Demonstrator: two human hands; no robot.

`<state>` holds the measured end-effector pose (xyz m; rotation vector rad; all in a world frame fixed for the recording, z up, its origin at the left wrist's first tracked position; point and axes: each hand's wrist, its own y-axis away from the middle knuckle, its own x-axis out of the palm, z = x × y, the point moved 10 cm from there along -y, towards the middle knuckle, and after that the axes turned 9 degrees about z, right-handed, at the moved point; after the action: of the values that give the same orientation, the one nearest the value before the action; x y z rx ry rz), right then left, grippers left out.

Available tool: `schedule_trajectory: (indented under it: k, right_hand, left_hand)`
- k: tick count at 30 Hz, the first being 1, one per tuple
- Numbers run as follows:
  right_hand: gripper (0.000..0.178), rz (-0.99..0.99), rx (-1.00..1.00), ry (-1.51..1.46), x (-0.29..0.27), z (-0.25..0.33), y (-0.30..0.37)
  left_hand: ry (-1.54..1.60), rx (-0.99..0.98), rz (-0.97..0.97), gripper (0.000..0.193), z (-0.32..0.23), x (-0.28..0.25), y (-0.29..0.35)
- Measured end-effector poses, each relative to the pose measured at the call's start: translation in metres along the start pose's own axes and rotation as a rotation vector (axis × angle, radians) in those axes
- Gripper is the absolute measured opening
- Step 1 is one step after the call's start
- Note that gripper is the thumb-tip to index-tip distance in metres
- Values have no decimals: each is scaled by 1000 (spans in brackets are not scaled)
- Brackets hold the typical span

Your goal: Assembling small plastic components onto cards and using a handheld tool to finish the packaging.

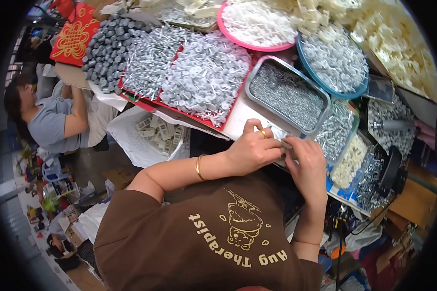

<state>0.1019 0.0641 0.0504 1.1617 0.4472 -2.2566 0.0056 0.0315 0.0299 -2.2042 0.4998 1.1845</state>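
Observation:
My left hand (257, 149), with a ring and a bangle on its arm, is closed in a pinch at the work table's near edge. My right hand (307, 159) meets it there, thumb and fingers pressed together. Whatever sits between the fingertips is too small and too covered to name. Just beyond the hands stands a metal tray (248, 85) of tiny silvery screws or pins (289, 92). Close to my right hand is a clear container of larger metal screws (335, 128). White plastic pieces with metal pins (204, 75) lie heaped on red beyond my left hand.
Grey cylindrical parts (109, 51) pile up at the far left. A pink basin (257, 46) and a blue basin (344, 95) hold white parts. Cream pieces (347, 167) fill a tub on the right. A white bag (126, 128) hangs below the table; another person (58, 114) sits left.

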Motion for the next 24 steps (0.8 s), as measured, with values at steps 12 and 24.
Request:
schedule_trajectory:
  k: [12,24]
  right_hand:
    - [23,272,86,-30,10,-17,-11]
    - [27,-223,295,-248,-32,-75,23]
  left_hand:
    - [165,-211,62,7,39,-10,-15]
    - [-978,-731,-36,24,270,-200,109]
